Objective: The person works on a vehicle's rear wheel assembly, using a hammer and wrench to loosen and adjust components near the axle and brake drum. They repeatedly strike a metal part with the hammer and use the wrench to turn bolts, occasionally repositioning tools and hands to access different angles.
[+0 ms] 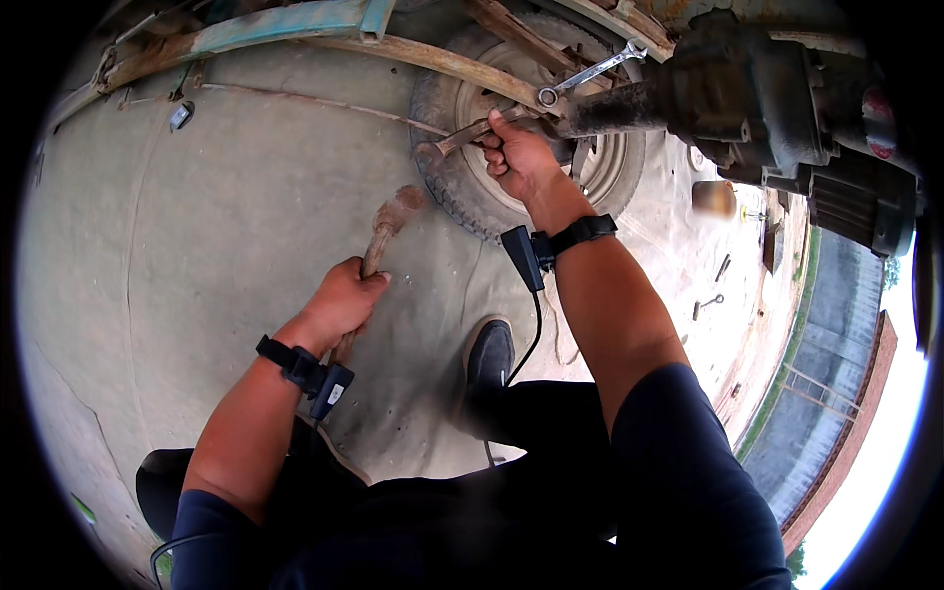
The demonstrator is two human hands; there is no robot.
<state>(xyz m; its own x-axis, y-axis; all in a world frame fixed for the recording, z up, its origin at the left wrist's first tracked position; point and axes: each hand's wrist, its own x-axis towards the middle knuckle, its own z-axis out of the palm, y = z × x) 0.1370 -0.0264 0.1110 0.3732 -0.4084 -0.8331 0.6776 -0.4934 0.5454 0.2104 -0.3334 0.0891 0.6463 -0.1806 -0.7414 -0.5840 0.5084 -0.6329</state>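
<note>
My left hand [344,300] is closed around the handle of a hammer [398,205] with a worn, rusty head, held over the concrete floor. My right hand [516,157] is closed on a large dark wrench [447,145], its end in front of a wheel [448,197] with a dusty tyre and pale rim. Just above that hand, a silver combination wrench [595,71] rests with its ring end by the axle tube [615,110]. What the wrench ends are engaged on is too small to tell.
A dark gear and motor housing [747,108] fills the upper right. Rusty and turquoise frame rails [256,34] cross the top. Loose tools [708,305] lie on the right of the floor [197,295]. My shoe [489,359] is below. A wall [821,324] stands at the far right.
</note>
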